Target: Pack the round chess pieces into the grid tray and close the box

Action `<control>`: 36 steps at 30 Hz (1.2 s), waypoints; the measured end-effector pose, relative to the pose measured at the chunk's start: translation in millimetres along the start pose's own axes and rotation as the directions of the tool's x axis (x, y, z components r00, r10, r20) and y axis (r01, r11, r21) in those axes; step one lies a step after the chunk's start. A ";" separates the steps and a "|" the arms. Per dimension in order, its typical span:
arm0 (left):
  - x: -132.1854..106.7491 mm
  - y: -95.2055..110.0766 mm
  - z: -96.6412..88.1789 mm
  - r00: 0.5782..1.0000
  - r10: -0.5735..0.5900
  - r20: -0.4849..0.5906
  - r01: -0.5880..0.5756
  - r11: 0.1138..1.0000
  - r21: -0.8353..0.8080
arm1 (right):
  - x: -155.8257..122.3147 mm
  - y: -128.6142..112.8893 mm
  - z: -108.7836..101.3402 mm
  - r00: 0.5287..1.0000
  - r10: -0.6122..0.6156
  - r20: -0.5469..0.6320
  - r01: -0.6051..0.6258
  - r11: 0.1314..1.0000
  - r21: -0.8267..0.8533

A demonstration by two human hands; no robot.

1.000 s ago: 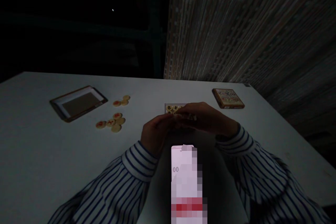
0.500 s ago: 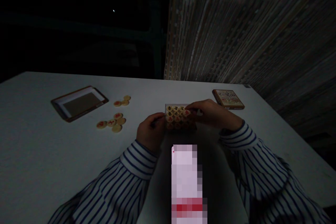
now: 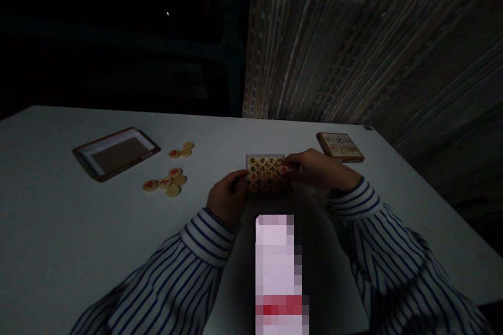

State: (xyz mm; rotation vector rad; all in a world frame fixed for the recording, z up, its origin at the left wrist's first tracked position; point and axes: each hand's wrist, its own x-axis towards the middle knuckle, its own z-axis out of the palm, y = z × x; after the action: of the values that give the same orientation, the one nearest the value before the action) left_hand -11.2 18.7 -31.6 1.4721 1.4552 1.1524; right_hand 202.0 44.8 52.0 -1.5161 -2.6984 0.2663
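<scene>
A small box [image 3: 265, 156] filled with rows of xiangqi pieces [image 3: 263, 169], black-marked at the back and red-marked nearer me, sits at the middle of the white table. My left hand [image 3: 228, 196] is closed at the box's left side, fingertips on its edge. Between the fingers of my right hand [image 3: 320, 170] is a red-marked xiangqi piece [image 3: 284, 169], at the right end of the second row from the back. That hand covers the box's right edge. I cannot tell whether this piece lies flat in the row. The front rows are in shadow.
Loose xiangqi pieces [image 3: 173, 190] lie left of the box, with a smaller cluster [image 3: 186, 153] behind them. An open brown-edged tray [image 3: 87, 163] is at far left, a flat printed case [image 3: 341, 146] at back right. A lit, blurred-out phone [image 3: 275, 267] is close to me.
My right hand has moved the red-marked piece slightly right, uncovering a black-marked piece beside it. My left hand stays at the box. The whole view has shifted slightly.
</scene>
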 end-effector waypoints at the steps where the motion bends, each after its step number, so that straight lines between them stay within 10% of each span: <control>1: -0.2 -0.1 0.3 1.000 0.003 0.005 -0.003 1.000 0.000 | 0.1 0.9 0.9 1.000 0.001 0.006 -0.001 1.000 -0.002; 36: -2.1 -5.0 0.8 0.999 0.017 0.039 -0.017 1.000 -0.013 | 1.1 12.0 11.1 0.998 -0.050 0.039 0.050 0.999 -0.007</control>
State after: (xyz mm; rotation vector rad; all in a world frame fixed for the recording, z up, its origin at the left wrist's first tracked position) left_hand -11.9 17.0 -36.8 1.4928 1.4088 1.1350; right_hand 210.3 50.3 39.0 -1.4586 -2.7661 0.2861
